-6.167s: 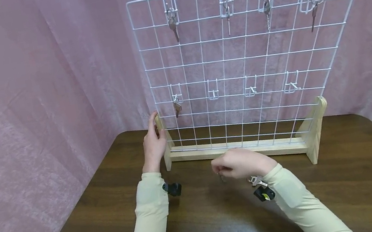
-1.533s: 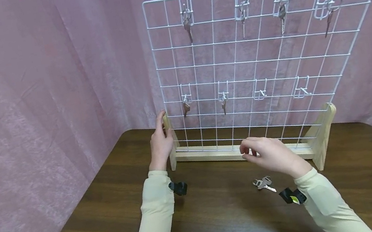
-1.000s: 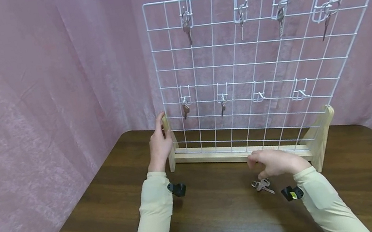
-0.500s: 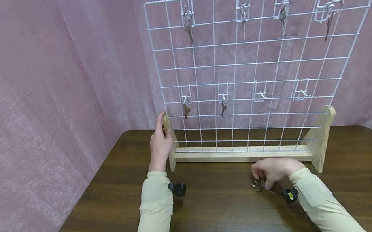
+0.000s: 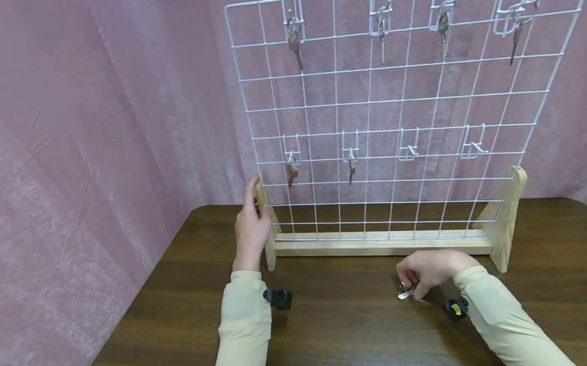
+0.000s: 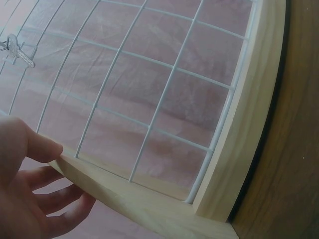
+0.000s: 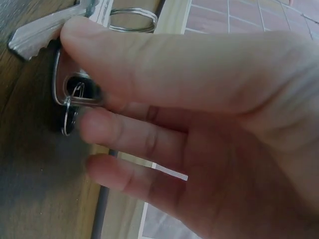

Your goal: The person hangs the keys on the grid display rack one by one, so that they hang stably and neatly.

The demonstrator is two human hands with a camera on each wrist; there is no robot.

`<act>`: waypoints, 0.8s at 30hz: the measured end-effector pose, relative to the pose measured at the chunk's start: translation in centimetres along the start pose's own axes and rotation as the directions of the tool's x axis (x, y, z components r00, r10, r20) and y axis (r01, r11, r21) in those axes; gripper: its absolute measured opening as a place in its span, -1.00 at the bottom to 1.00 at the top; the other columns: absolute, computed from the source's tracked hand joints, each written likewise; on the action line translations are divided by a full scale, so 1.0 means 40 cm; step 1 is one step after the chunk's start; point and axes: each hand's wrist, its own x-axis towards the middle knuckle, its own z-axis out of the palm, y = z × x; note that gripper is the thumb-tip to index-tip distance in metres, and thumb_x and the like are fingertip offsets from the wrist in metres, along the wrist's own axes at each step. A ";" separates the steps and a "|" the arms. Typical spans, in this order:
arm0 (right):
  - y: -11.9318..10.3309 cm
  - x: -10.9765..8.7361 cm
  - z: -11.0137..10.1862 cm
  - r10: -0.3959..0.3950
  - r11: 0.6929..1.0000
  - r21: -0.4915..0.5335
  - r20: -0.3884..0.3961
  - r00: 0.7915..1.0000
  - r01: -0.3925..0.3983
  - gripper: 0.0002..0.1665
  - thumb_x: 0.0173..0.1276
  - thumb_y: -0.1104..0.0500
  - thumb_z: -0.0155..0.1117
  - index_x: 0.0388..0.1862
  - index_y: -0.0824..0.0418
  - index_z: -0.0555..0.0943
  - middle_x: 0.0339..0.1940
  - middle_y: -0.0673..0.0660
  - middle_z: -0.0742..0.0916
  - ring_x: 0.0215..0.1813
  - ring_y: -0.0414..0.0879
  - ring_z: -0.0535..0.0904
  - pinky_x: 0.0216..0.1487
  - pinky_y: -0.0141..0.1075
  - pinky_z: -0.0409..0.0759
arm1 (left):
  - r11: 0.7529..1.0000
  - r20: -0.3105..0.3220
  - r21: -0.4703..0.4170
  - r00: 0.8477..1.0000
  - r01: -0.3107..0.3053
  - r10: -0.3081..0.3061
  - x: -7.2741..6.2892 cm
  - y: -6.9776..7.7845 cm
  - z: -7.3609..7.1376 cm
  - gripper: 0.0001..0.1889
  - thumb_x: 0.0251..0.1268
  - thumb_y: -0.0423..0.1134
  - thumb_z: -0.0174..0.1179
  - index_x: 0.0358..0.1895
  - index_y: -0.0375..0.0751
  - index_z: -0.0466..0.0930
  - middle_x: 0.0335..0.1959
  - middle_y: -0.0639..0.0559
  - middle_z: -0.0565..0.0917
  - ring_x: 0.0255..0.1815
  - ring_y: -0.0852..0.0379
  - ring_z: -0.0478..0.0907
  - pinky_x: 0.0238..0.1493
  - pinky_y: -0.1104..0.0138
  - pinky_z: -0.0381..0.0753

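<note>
My left hand (image 5: 251, 230) grips the left upright of the wooden stand (image 5: 362, 245); in the left wrist view its thumb lies on one side of the wood and its fingers on the other. My right hand (image 5: 430, 267) is low at the table in front of the stand, thumb and fingertips pinching a key (image 7: 77, 87) with a small ring. Another key (image 7: 37, 36) with a toothed blade lies against the thumb tip. A metal ring (image 7: 133, 21) shows beyond the thumb. The fingers partly hide these keys in the head view.
The stand bears a white wire grid (image 5: 372, 98). Keys hang from every top-row hook and from the two left hooks below, among them a key (image 5: 292, 173) and another key (image 5: 352, 168). Two lower-right hooks, one hook (image 5: 408, 152) beside the other hook (image 5: 473, 148), hold no key.
A key has come onto the second lower hook since the oldest frame. My right hand has moved right, then down onto the loose keys, and closed its fingertips there. My left hand keeps its grip.
</note>
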 end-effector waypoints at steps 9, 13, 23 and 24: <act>-0.002 0.002 0.001 -0.003 1.000 -0.029 0.010 1.000 0.004 -0.81 0.04 0.35 0.39 -0.54 0.17 0.53 -0.61 -0.14 0.49 -0.53 -0.38 0.31 -0.47 -0.50 0.29 | 1.000 -0.003 0.008 1.000 -0.009 0.009 0.000 -0.001 -0.001 -0.38 0.42 -0.34 -0.04 0.46 0.27 0.10 0.25 -0.24 0.53 0.02 -0.23 0.62 -0.09 -0.07 0.61; -0.004 0.002 0.003 0.000 1.000 -0.012 0.025 1.000 0.000 -0.82 0.08 0.35 0.36 -0.53 0.17 0.52 -0.61 -0.14 0.51 -0.53 -0.38 0.33 -0.47 -0.50 0.30 | 1.000 -0.003 0.003 1.000 -0.008 0.008 -0.004 0.001 -0.002 -0.37 0.42 -0.35 -0.03 0.46 0.26 0.10 0.24 -0.25 0.54 0.01 -0.24 0.63 -0.11 -0.06 0.61; -0.004 -0.005 -0.005 -0.016 1.000 -0.024 -0.004 1.000 0.016 -0.81 0.08 0.37 0.25 -0.51 0.11 0.47 -0.60 -0.15 0.51 -0.52 -0.37 0.37 -0.45 -0.49 0.33 | 1.000 0.001 -0.006 1.000 -0.003 0.003 -0.004 0.003 -0.002 -0.37 0.42 -0.34 -0.03 0.46 0.30 0.09 0.24 -0.26 0.54 0.04 -0.24 0.62 -0.10 -0.08 0.62; -0.004 -0.006 -0.007 -0.021 1.000 -0.009 -0.008 1.000 0.021 -0.81 0.08 0.39 0.23 -0.50 0.11 0.47 -0.61 -0.14 0.51 -0.53 -0.36 0.39 -0.45 -0.49 0.34 | 1.000 0.000 -0.005 1.000 -0.002 0.002 -0.004 0.003 -0.002 -0.36 0.42 -0.34 -0.02 0.46 0.30 0.09 0.25 -0.25 0.54 0.04 -0.24 0.62 -0.10 -0.08 0.62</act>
